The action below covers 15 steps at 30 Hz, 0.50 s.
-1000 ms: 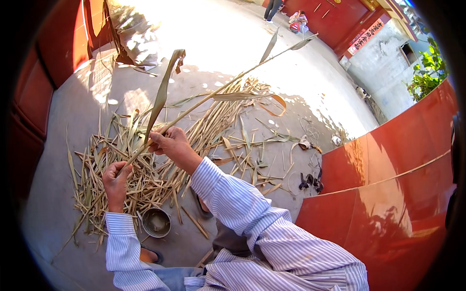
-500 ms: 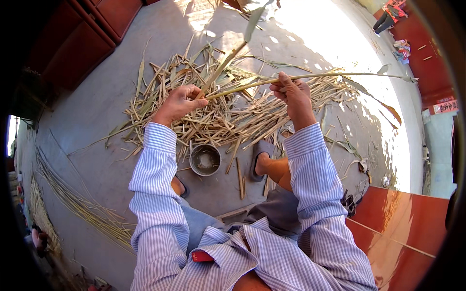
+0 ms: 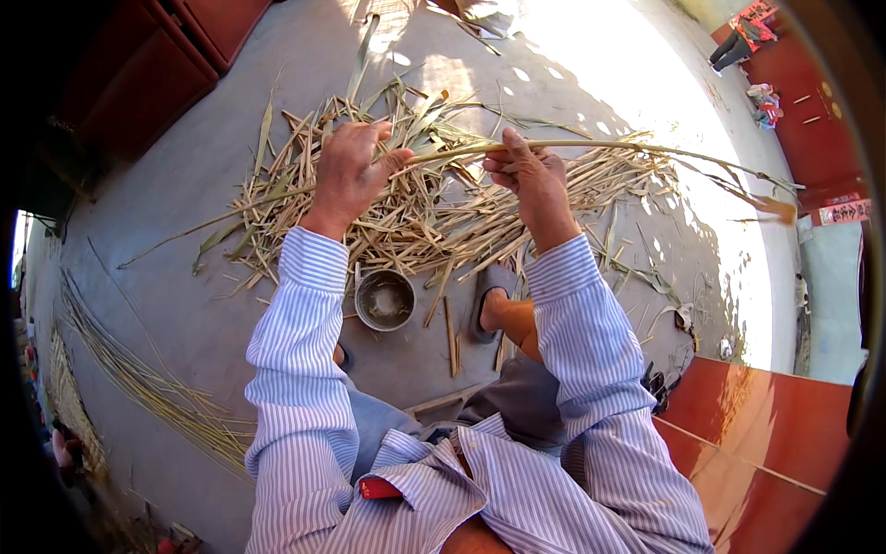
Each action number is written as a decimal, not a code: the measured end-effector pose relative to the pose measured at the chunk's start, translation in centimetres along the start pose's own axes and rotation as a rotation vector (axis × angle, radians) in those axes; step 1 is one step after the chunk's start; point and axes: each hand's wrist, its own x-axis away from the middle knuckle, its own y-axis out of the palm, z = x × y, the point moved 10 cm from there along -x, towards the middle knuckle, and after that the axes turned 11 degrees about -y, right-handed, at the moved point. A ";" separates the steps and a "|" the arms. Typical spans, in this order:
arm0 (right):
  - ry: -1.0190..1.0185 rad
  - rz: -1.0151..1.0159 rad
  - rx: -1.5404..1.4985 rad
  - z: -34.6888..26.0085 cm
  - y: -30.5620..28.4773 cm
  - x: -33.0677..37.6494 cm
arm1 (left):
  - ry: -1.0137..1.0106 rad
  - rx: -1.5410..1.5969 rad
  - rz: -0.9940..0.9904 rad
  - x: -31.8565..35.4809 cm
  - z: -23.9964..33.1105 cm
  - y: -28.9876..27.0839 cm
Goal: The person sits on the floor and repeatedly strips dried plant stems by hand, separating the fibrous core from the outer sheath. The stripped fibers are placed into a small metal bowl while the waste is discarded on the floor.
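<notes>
A long, thin reed stalk (image 3: pixel 591 143) stretches across in front of me, with narrow leaves at its right end. My right hand (image 3: pixel 532 180) pinches it between thumb and fingers. My left hand (image 3: pixel 353 175) is at the stalk's left part, its thumb and fingers spread apart; the stalk passes behind this hand and reappears as a thin end toward the left. Under both hands lies a heap of cut reed pieces and dry leaves (image 3: pixel 397 222). A loose green leaf (image 3: pixel 365 57) shows beyond the left hand, at the heap's far edge.
A metal mug (image 3: pixel 385 300) stands on the grey floor near my slippered feet. To the left lies a bundle of long thin stalks (image 3: pixel 152 383). Red panels (image 3: pixel 757 425) are at the lower right, dark red furniture (image 3: pixel 138 78) at the upper left. People (image 3: pixel 743 42) appear far right.
My left hand has opened and moved right and slightly up; the leaf it gripped is now away from it, farther off. My right hand has shifted slightly left, still on the reed stalk.
</notes>
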 end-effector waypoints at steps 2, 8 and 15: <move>0.029 -0.076 -0.045 0.7 2.4 0.6 | 0.058 0.096 -0.078 0.7 3.6 1.3; -0.093 -0.059 -0.229 -1.2 1.2 -0.1 | -0.261 0.141 -0.275 0.1 -1.2 -0.2; -0.144 -0.219 -0.221 -3.3 -0.8 -0.4 | -0.604 0.301 -0.408 2.4 -11.1 -3.7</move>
